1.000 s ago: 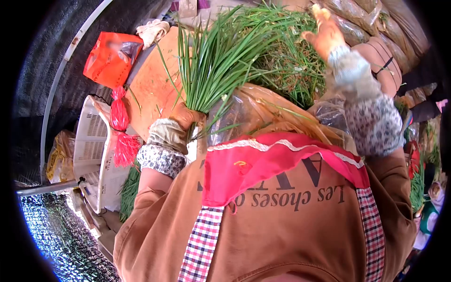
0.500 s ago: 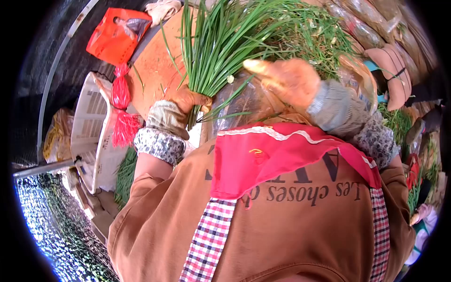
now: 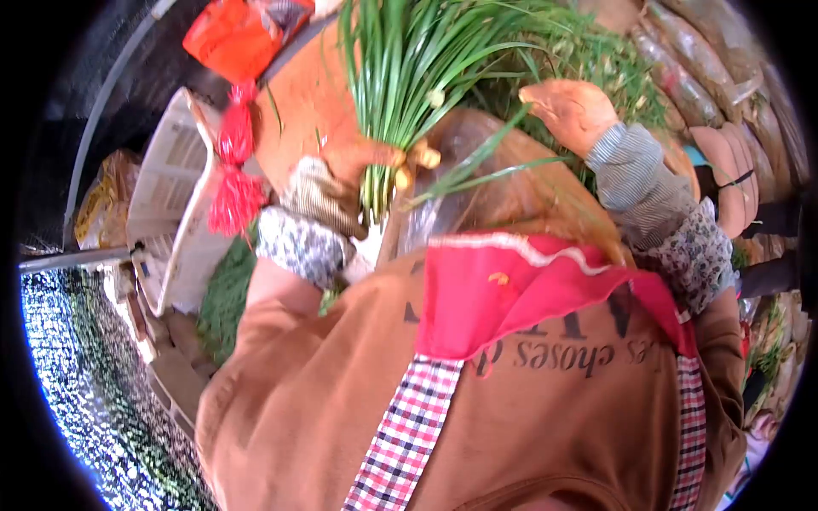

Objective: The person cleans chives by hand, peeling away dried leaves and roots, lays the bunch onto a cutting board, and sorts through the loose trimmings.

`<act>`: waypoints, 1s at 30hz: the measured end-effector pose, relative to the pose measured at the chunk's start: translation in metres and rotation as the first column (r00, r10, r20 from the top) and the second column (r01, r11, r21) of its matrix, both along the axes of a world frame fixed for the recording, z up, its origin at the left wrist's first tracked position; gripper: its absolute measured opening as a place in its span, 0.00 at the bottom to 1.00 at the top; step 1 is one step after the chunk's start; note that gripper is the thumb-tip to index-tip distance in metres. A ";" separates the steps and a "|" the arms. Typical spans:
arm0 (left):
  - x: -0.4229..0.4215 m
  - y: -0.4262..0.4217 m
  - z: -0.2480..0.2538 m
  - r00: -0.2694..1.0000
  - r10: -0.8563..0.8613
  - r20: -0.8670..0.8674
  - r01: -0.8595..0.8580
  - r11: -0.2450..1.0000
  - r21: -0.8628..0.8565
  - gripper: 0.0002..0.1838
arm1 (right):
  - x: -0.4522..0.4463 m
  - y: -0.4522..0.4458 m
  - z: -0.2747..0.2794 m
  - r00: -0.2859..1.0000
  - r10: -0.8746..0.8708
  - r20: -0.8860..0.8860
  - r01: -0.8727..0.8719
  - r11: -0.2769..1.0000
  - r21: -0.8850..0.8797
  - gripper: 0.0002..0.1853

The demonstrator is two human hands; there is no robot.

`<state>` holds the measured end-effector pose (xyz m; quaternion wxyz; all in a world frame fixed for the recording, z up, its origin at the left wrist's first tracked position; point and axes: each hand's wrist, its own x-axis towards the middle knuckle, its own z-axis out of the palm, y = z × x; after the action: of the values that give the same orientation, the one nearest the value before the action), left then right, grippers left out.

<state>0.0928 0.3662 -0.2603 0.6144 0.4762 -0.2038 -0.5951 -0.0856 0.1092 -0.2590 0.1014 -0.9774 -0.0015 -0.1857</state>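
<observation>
My left hand point(image 3: 362, 162), in an orange-stained glove, is wrapped round the lower stems of a bunch of garlic chives point(image 3: 409, 77). Long leaves fan out above the grip, and the pale stem ends stick out below it. A few loose leaves point(image 3: 486, 175) slant off to the right of the bunch. My right hand point(image 3: 573, 115), gloved the same way, is raised to the right with its fingers pressed together. One leaf tip ends close to its fingertips; whether it is pinched is unclear. Behind that hand lies a heap of loose greens point(image 3: 626, 81).
Clear plastic sheeting point(image 3: 503, 179) covers the surface in front of me. A red plastic bag point(image 3: 243, 38) and knotted red strips point(image 3: 237, 192) are at the left, beside a white crate point(image 3: 175, 170). Several plastic-wrapped bundles point(image 3: 682, 51) lie at the upper right.
My right hand has moved right, away from the bunch. The left hand keeps its hold on the chives. The whole view has shifted slightly.
</observation>
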 end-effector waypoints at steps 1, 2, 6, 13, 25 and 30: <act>0.004 -0.006 0.007 0.991 -0.026 0.133 0.046 0.988 -0.148 0.32 | -0.005 -0.021 0.004 0.999 0.005 0.033 -0.004 1.000 -0.023 0.12; -0.001 -0.007 0.010 0.998 0.051 0.043 -0.042 0.983 -0.180 0.35 | -0.013 -0.042 0.007 0.996 -0.087 0.003 0.087 0.994 -0.069 0.11; 0.006 -0.012 0.001 0.992 0.018 -0.124 -0.035 0.990 -0.137 0.31 | -0.042 -0.089 0.025 0.783 -0.513 -0.352 0.547 0.837 -0.003 0.24; -0.014 -0.034 0.012 0.967 -0.064 -0.249 0.023 0.987 -0.162 0.30 | -0.007 0.021 0.111 0.976 -0.201 -0.081 0.180 0.544 0.819 0.20; -0.040 -0.042 0.027 0.956 -0.121 -0.267 0.083 0.985 -0.148 0.34 | -0.022 -0.024 0.115 0.738 -0.598 0.312 -0.199 0.249 0.948 0.11; -0.046 -0.058 0.014 0.968 -0.148 -0.204 0.104 0.972 -0.210 0.31 | -0.026 0.046 0.097 0.978 -0.205 -0.036 0.129 0.461 0.878 0.16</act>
<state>0.0465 0.3078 -0.2463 0.6380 0.3305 -0.2233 -0.6587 -0.1118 0.1547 -0.1623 0.5667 -0.7761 0.1853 -0.2055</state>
